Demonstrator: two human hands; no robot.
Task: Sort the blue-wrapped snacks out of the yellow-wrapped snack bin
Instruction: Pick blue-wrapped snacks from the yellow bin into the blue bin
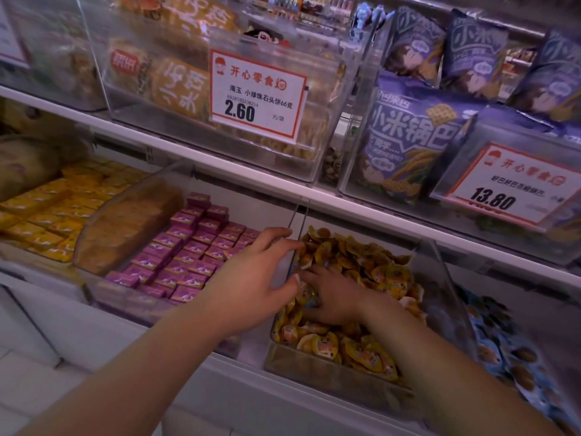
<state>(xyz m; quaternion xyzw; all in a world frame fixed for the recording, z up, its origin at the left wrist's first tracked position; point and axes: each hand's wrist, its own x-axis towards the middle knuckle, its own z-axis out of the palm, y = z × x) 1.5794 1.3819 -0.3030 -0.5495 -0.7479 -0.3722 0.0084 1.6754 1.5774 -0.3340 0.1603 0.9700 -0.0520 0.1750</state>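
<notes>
The clear bin of yellow-wrapped snacks sits on the lower shelf at centre. My right hand lies inside it, palm down, fingers spread over the pile near the left wall. A small patch of blue wrapper shows between the fingertips; I cannot tell whether the fingers hold it. My left hand reaches to the bin's left wall, with its fingers over the top edge and its thumb beside my right hand. The bin of blue-wrapped snacks stands directly to the right.
Left of the yellow bin are a bin of purple boxes and one of yellow boxes. The shelf above carries clear bins of bagged snacks with price cards. White cabinet fronts run below the bins.
</notes>
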